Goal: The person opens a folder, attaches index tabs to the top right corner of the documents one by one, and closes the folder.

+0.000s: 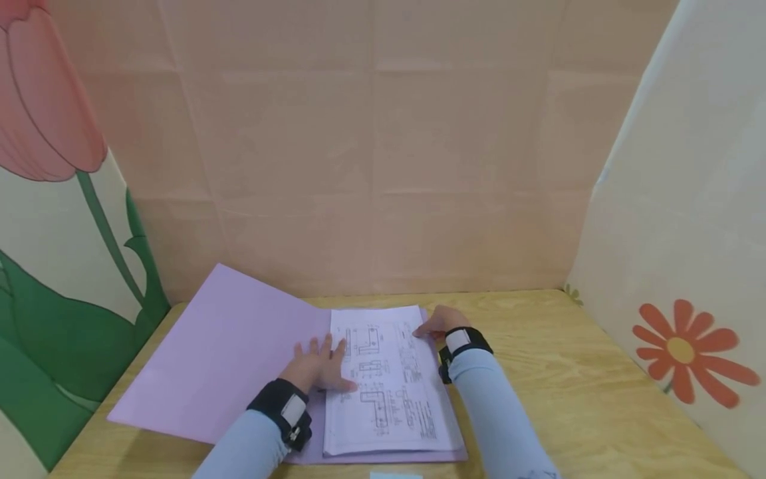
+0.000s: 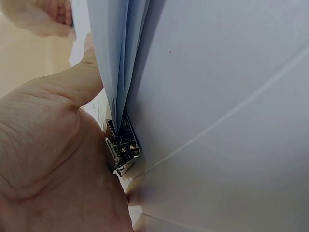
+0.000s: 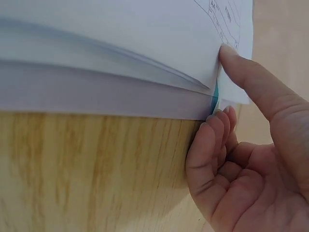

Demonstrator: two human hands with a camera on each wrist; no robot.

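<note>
A lilac folder (image 1: pixel 227 346) lies open on the table, with a stack of printed sheets (image 1: pixel 413 399) showing technical drawings on its right side. My left hand (image 1: pixel 320 366) rests on the left edge of the sheets, fingers spread. Beside that palm, the left wrist view shows a metal clip (image 2: pixel 124 145) at the edge of the sheets (image 2: pixel 118 53). At the upper right edge of the stack, my right hand (image 1: pixel 439 321) pinches the sheets. In the right wrist view its thumb is on the top sheet (image 3: pixel 159 43), with the fingers curled at the edge by a teal strip (image 3: pixel 214 99).
The wooden table (image 1: pixel 556 372) extends to the right of the folder. A pale blue item (image 1: pixel 395 476) shows at the front edge. A plain pinkish cloth (image 1: pixel 371 166) hangs behind, and flower-patterned sheets (image 1: pixel 682 199) flank both sides. The folder's left cover is tilted up off the table.
</note>
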